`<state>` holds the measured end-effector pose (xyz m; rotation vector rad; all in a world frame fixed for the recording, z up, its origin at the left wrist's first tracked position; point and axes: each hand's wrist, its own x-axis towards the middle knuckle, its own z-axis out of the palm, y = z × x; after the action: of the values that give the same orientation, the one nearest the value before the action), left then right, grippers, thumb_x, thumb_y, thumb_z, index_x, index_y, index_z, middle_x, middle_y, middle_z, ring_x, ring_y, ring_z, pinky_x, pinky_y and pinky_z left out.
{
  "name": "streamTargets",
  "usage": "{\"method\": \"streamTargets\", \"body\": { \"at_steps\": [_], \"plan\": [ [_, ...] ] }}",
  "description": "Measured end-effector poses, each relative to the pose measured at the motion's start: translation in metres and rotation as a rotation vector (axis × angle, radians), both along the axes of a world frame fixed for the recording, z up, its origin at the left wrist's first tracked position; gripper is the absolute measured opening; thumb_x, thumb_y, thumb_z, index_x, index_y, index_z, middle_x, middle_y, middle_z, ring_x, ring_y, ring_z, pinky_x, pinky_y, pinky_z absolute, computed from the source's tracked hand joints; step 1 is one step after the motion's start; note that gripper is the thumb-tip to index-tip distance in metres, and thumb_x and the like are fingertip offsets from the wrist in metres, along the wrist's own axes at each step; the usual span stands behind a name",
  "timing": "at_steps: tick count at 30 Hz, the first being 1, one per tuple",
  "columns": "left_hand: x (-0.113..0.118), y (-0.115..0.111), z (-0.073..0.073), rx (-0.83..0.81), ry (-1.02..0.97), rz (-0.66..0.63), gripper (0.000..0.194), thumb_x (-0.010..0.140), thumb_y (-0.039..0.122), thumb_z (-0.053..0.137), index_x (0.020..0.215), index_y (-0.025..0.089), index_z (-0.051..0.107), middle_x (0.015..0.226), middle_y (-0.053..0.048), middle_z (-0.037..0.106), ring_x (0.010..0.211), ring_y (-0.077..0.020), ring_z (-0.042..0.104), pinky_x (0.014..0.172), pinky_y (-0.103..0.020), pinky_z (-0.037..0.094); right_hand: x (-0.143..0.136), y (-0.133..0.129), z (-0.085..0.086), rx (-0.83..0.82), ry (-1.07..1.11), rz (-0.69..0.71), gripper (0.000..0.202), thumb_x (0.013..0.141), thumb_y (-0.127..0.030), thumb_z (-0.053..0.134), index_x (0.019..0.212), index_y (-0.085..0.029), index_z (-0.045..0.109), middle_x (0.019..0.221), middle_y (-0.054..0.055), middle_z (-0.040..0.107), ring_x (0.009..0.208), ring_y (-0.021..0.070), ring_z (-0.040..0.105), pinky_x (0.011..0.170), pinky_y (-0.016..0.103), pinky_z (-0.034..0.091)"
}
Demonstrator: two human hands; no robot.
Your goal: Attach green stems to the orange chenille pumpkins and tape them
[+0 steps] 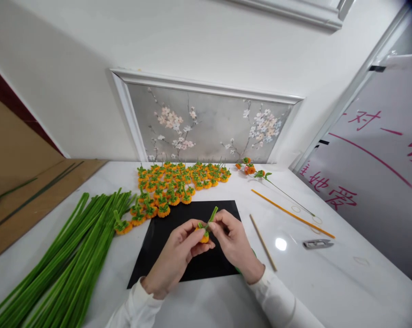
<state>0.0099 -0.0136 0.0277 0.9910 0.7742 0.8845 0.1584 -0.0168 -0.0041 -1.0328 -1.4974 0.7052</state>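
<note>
Above the black mat (140,269), my left hand (178,253) holds a small orange flower piece (203,238) with a green top between thumb and fingers. My right hand (233,241) is closed at the base of a short green stem (213,215) that rises from the top of that piece. The two hands nearly touch at the flower. Behind them, rows of similar orange and green pieces (164,210) stand on the white table (219,305).
Long green pipe-cleaner strips (79,255) lie at the left. On the right are a wooden stick (262,242), an orange strip (291,213), thread snips (317,244) and thin rings (296,209). A wired flower stem (289,196) lies behind, near finished-looking orange flowers (249,170).
</note>
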Motion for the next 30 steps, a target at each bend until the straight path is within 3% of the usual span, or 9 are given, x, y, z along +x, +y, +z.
{"method": "streamTargets", "body": {
  "at_steps": [11, 14, 18, 25, 30],
  "plan": [
    [-0.0028, 0.0026, -0.0061, -0.282, -0.237, 0.006, 0.017, 0.078, 0.026, 0.068, 0.075, 0.009, 0.066, 0.072, -0.003, 0.062, 0.055, -0.0062, 0.058, 0.047, -0.009, 0.051, -0.0003, -0.0006, 0.0029, 0.072, 0.040, 0.032, 0.016, 0.088, -0.023, 0.054, 0.073, -0.019, 0.058, 0.074, 0.001, 0.055, 0.064, 0.0121, 0.051, 0.056, 0.025, 0.040],
    [-0.0026, 0.0022, -0.0043, -0.398, -0.313, -0.008, 0.018, 0.085, 0.020, 0.059, 0.074, 0.008, 0.066, 0.070, -0.005, 0.062, 0.050, -0.0042, 0.055, 0.046, -0.008, 0.051, -0.0005, -0.0013, 0.0031, 0.048, 0.076, 0.078, 0.016, 0.089, -0.024, 0.054, 0.074, -0.019, 0.058, 0.075, 0.001, 0.054, 0.063, 0.0115, 0.053, 0.056, 0.024, 0.042],
    [-0.0018, 0.0012, 0.0002, -0.503, -0.358, -0.029, 0.033, 0.094, 0.017, 0.041, 0.074, 0.005, 0.065, 0.066, -0.007, 0.061, 0.045, -0.0031, 0.053, 0.040, -0.006, 0.048, 0.0004, -0.0015, 0.0011, 0.001, 0.121, 0.130, 0.014, 0.089, -0.026, 0.055, 0.077, -0.019, 0.060, 0.080, 0.001, 0.055, 0.062, 0.0110, 0.054, 0.056, 0.024, 0.044],
    [-0.0061, 0.0025, -0.0025, -0.539, -0.459, -0.061, 0.028, 0.097, 0.020, 0.032, 0.097, 0.013, 0.059, 0.070, -0.007, 0.061, 0.043, -0.0009, 0.051, 0.039, -0.003, 0.042, 0.0011, -0.0024, 0.0063, 0.094, 0.048, 0.069, 0.015, 0.087, -0.020, 0.056, 0.074, -0.019, 0.062, 0.079, 0.002, 0.059, 0.069, 0.0140, 0.055, 0.061, 0.026, 0.044],
    [-0.0087, 0.0021, -0.0012, -0.486, -0.416, -0.089, 0.024, 0.098, 0.023, 0.031, 0.096, 0.016, 0.054, 0.067, -0.002, 0.057, 0.037, 0.0031, 0.042, 0.035, 0.000, 0.032, 0.0012, -0.0039, 0.0099, 0.183, -0.039, 0.059, 0.015, 0.088, -0.016, 0.052, 0.077, -0.019, 0.061, 0.082, 0.004, 0.061, 0.076, 0.0156, 0.058, 0.068, 0.028, 0.046]
  ]
}}
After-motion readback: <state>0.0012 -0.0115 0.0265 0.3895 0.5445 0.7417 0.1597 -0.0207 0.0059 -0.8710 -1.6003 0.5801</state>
